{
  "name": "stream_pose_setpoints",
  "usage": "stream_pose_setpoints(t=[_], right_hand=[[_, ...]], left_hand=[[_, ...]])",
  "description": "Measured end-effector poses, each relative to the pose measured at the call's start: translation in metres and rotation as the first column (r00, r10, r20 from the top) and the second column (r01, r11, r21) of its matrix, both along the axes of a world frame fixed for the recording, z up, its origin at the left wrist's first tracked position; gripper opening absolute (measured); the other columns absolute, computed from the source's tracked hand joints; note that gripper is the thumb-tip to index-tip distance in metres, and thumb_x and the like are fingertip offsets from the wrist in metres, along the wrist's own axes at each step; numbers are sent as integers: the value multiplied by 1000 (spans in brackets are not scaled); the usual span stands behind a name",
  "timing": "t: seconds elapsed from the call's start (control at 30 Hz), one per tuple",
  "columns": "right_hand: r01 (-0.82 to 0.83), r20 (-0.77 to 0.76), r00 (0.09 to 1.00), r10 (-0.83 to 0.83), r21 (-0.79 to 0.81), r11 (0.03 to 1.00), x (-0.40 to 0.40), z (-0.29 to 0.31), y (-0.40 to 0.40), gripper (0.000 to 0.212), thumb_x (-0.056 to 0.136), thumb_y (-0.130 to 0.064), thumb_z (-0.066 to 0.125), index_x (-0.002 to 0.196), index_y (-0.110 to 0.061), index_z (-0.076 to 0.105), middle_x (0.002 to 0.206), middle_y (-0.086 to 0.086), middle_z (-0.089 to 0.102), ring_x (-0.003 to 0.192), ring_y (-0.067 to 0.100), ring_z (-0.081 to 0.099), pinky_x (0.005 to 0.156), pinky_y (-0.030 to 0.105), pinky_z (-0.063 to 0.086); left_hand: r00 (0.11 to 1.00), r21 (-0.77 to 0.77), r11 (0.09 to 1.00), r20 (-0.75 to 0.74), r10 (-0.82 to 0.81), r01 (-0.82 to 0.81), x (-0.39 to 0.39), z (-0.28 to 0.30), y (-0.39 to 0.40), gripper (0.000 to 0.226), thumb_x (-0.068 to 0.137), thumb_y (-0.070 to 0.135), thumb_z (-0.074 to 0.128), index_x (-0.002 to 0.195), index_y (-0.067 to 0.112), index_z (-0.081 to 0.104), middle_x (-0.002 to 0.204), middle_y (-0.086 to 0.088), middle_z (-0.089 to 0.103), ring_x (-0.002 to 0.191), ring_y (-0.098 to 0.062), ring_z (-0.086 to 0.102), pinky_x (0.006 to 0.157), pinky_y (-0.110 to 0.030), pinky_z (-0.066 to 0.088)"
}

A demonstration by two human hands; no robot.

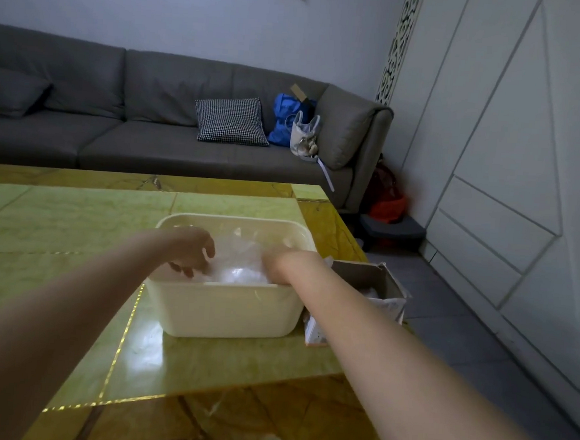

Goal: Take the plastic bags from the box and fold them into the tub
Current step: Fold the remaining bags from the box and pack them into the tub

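Head view
Step in hand: both hands are down inside the cream rectangular plastic tub [227, 310], apparently settling a clear crinkled plastic bag [240, 268] into it.
Left hand: the left hand [192, 252] hangs over the tub's left end with fingers loosely curled downward, tips at or just above the bag. I cannot tell whether it pinches the film.
Right hand: the right hand [275, 261] is blurred and partly sunk behind the tub's near wall at its right end, against the bag. Its grip cannot be read.
How to do it well: likely best to press the folded bag flat with spread fingers so trapped air escapes and the folds do not spring open, then free one hand at a time. Keep the forearms off the tub's near rim, since the glossy top could let the tub slide.
Bag: thin, see-through, wrinkled, catching white glare in the middle. It lies in the tub between the two hands.
Box: the open brown cardboard box [373, 280] stands just beside the tub's right end, at the right edge of the yellow-green marble-patterned table [75, 225]. Pale film shows inside it, so more bags probably remain.
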State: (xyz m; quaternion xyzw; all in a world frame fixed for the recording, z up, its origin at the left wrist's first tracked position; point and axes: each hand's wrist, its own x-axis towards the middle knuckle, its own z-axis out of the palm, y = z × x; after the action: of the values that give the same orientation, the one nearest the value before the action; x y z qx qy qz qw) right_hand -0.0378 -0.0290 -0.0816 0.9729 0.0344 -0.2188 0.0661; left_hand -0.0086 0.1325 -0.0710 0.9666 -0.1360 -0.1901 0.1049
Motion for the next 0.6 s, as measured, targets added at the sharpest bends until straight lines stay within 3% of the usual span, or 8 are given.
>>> stream_pose_setpoints(t=[0.03,0.1,0.2,0.27,0.33,0.43,0.5,0.6], right_hand=[[-9,28,1000,8,53,999,-2,4,-2,42,97,-11,46,138,-4,41,140,12,44,120,30,49,98,37,43],[-7,93,996,-13,214,977,-10,20,-11,53,90,-15,61,139,-7,41,138,11,45,118,29,51,97,37,45],[1,252,963,-93,341,940,-27,56,-34,32,88,-14,63,118,-3,61,117,13,63,101,26,61,85,34,49],[70,283,944,-171,334,940,-35,67,-56,17,86,-8,63,96,4,68,84,12,68,71,23,64,69,32,52],[192,161,956,-246,291,937,-48,68,-77,13,83,-9,68,87,2,63,69,9,63,61,22,61,66,33,55],[299,-1,950,-311,278,913,-64,53,-97,25,80,-12,73,101,-4,61,84,9,65,76,22,64,77,33,56],[296,7,949,-316,330,896,-69,38,-99,29,81,-11,70,109,-5,65,90,9,64,79,22,63,68,29,53],[245,128,941,-314,385,890,-69,19,-100,20,87,-16,62,101,-5,70,94,11,66,87,25,62,63,28,44]], left_hand=[[997,-36,999,74,10,-8,0,6,0,28,89,8,55,117,8,59,97,-9,66,74,-18,62,65,-23,48],[955,-94,995,296,-11,40,-3,18,-6,17,89,9,54,102,6,66,79,-3,66,67,-14,61,67,-26,52],[861,-200,952,499,-103,230,-18,30,-31,17,89,11,55,99,6,68,87,-6,69,76,-17,64,78,-32,54],[827,-226,898,519,-217,378,-31,34,-54,18,89,12,57,102,8,68,97,-8,69,86,-18,65,83,-31,53],[804,-218,847,493,-333,485,-43,34,-78,19,89,16,59,105,10,67,102,-6,67,86,-14,62,83,-26,52],[757,-144,809,475,-449,570,-56,30,-107,23,88,27,60,108,17,67,110,-2,60,94,-15,59,84,-28,50],[729,-24,808,448,-518,589,-62,23,-117,26,89,33,58,110,22,66,114,-2,56,102,-17,54,87,-31,47],[733,152,809,355,-580,567,-68,14,-125,32,90,42,52,109,20,67,117,-3,53,110,-20,48,93,-35,46]])
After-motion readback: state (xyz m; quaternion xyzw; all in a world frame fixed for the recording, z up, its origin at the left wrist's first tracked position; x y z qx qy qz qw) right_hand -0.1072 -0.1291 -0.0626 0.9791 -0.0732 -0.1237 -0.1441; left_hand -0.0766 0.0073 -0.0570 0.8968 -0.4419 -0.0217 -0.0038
